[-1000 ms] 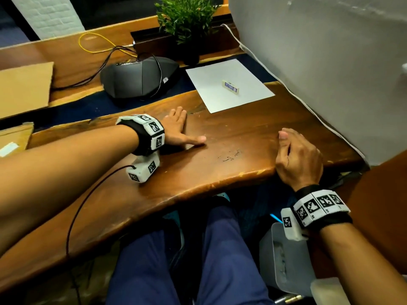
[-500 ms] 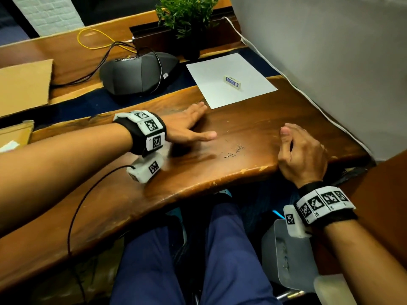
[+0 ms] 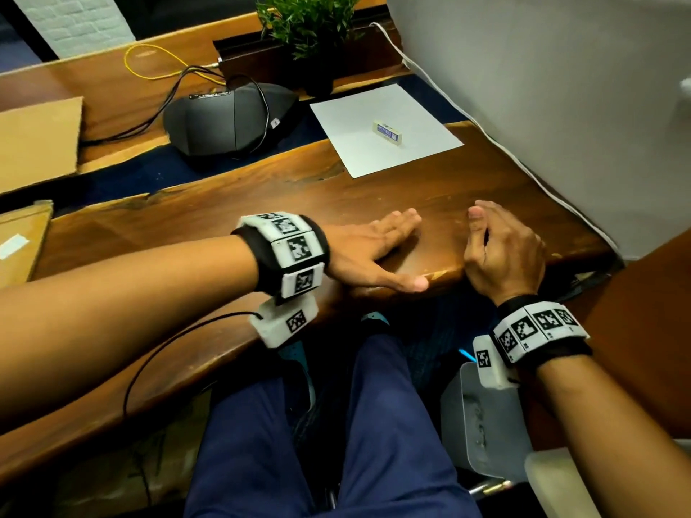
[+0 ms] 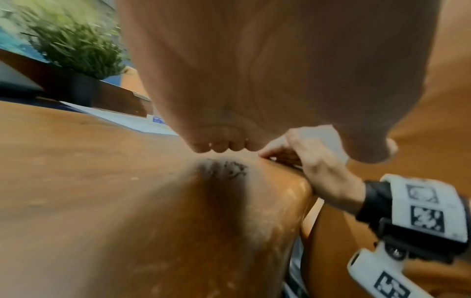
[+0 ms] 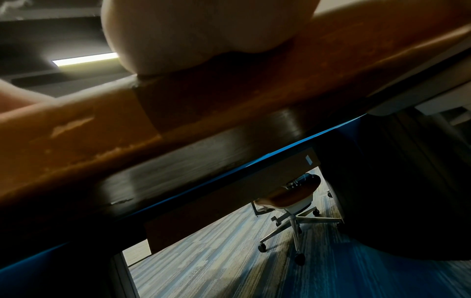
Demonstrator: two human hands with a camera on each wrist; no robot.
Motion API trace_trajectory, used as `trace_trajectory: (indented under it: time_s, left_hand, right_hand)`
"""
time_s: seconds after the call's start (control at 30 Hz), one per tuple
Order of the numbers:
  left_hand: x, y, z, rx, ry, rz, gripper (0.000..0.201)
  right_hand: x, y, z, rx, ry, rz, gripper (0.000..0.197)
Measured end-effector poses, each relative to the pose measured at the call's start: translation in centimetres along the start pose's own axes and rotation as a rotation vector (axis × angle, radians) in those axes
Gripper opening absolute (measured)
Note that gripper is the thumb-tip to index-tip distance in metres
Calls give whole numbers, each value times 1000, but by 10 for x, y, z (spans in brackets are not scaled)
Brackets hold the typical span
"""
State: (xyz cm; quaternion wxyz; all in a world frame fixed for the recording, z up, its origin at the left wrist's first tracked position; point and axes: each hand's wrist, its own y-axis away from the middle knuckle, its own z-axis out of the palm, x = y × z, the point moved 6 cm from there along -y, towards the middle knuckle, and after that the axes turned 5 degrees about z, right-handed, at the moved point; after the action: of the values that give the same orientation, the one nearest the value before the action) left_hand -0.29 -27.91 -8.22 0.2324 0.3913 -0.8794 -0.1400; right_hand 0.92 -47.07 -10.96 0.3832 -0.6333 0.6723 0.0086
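My left hand [image 3: 368,252] lies flat and released on the tabletop [image 3: 224,226], hiding the dark scribbles [image 4: 226,170] just below its fingertips [image 4: 216,146] from the head view. My right hand [image 3: 504,252] curls just beside it; whether it grips anything I cannot tell. The eraser [image 3: 389,133] sits well beyond both.

This is an office. A long wooden worktop [image 3: 224,226] carries what looks like a black conference speakerphone [image 3: 228,121] with cables [image 3: 175,88] plugged in, a potted plant [image 3: 306,28] and a sheet of paper [image 3: 351,121]. Under the worktop, the right wrist view shows a swivel chair [image 5: 290,201] on castors on blue patterned carpet [image 5: 224,256].
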Motion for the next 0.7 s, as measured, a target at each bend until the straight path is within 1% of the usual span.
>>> trace_trajectory:
  time_s: [0.03, 0.07, 0.1, 0.13, 0.2, 0.23, 0.27, 0.33, 0.4, 0.53, 0.7]
  left_hand:
    - [-1, 12, -3, 57, 38, -33, 102]
    - [-4, 28, -6, 119, 72, -96, 102]
    - [-12, 45, -4, 161, 95, -186, 105]
    - [-22, 63, 3, 168, 103, -307, 108]
    - [-42, 100, 28, 77, 73, -572, 120]
    - [-46, 115, 42, 18, 70, -665, 126]
    - [-45, 125, 56, -21, 88, -716, 131]
    - [-34, 127, 78, -33, 135, -713, 137]
    - [-16, 112, 86, -1, 155, -659, 139]
    - [4, 55, 75, 89, 126, -550, 138]
    - [27, 3, 57, 131, 81, -431, 138]
  right_hand:
    - [0, 0, 0, -3, -2, 0, 44]
    - [0, 0, 0, -3, -6, -1, 43]
    - [0, 0, 0, -1, -8, -3, 43]
    - [0, 0, 0, 1, -10, -8, 42]
    - [1, 0, 1, -3, -10, -14, 43]
    - [1, 0, 1, -7, -7, -12, 44]
    - [2, 0, 1, -11, -5, -10, 45]
    - [2, 0, 1, -14, -6, -6, 46]
    - [0, 0, 1, -19, -10, -7, 46]
    - [-1, 1, -1, -25, -24, -8, 47]
    - [-1, 1, -1, -22, -21, -2, 48]
